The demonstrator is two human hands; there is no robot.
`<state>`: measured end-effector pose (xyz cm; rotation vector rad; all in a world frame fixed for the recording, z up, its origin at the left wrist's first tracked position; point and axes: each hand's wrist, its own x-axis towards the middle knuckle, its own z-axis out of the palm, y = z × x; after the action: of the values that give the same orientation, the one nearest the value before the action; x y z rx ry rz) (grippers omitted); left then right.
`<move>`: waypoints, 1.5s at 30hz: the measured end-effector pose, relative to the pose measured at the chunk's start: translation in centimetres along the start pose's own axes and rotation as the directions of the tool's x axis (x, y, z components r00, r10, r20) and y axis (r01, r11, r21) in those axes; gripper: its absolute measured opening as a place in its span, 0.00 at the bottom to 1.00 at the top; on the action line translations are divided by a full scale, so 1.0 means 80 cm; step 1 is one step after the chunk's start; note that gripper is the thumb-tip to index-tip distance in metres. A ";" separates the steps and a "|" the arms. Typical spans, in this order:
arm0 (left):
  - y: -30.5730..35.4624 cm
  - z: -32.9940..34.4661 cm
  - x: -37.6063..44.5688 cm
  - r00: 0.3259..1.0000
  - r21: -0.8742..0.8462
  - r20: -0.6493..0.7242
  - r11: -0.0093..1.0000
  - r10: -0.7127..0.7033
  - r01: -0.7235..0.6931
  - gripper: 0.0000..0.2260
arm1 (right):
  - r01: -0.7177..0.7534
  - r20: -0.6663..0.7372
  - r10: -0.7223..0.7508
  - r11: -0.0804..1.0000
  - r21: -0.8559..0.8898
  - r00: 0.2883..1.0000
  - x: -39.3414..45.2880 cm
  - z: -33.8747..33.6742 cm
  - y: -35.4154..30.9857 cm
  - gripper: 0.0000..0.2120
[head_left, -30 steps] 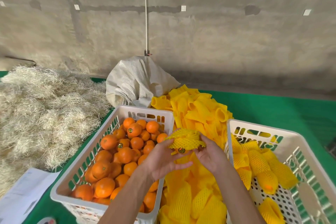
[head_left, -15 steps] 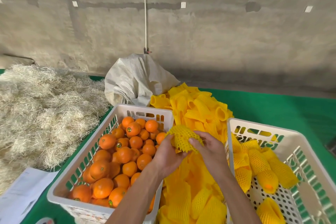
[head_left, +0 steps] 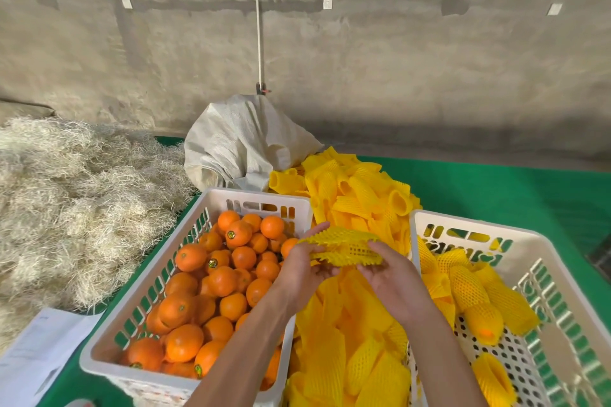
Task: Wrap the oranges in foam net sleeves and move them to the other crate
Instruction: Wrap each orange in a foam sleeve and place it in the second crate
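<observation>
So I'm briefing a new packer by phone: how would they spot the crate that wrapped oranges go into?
On the green table stand two white slotted crates with a heap of yellow foam sleeves between them. The receiving crate is the one right of the heap. Unlike the left crate, full of bare oranges, it holds only a few yellow-netted ones.

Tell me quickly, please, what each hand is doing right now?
Left hand: holding the left end of a yellow foam net sleeve.
Right hand: holding the same sleeve's right end, fingers curled beneath it.
</observation>
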<state>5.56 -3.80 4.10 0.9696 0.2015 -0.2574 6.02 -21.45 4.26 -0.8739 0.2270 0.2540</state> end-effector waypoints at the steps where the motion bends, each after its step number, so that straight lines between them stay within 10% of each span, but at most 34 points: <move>1: 0.003 -0.001 -0.002 0.999 -0.021 0.023 0.999 -0.040 0.041 0.20 | -0.081 0.008 0.081 0.991 0.107 0.997 0.001 -0.001 -0.004 0.11; 9: -0.001 -0.005 -0.011 0.932 -0.135 0.208 0.935 -0.298 0.329 0.24 | -0.153 -0.095 0.151 0.988 -0.020 0.984 0.002 0.004 0.000 0.15; 24: -0.012 -0.007 -0.015 0.865 -0.340 0.351 0.812 -0.359 0.475 0.24 | 0.240 -0.165 -0.355 0.844 -0.481 0.920 0.014 0.000 0.004 0.20; 29: -0.013 0.001 -0.021 0.865 -0.374 0.432 0.821 -0.257 0.431 0.24 | 0.169 -0.187 -0.252 0.912 -0.374 0.949 0.016 -0.006 0.004 0.08; 39: 0.009 0.033 -0.018 0.963 -0.407 0.253 0.893 -0.091 0.191 0.23 | 0.002 0.110 -0.013 0.995 0.098 0.994 0.015 -0.022 0.018 0.24; 42: 0.005 0.037 -0.015 0.979 -0.341 0.195 0.932 -0.055 0.120 0.22 | -0.012 0.165 -0.002 0.996 0.083 0.986 0.013 -0.026 0.020 0.27; 45: -0.006 0.038 -0.017 0.984 -0.144 0.173 0.988 -0.034 0.060 0.22 | 0.113 0.045 -0.104 0.932 -0.343 0.994 0.009 -0.027 0.018 0.21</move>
<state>4.27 -6.44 5.75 0.7910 0.0861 -0.3620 6.04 -22.15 1.63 -1.2277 0.1095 0.2045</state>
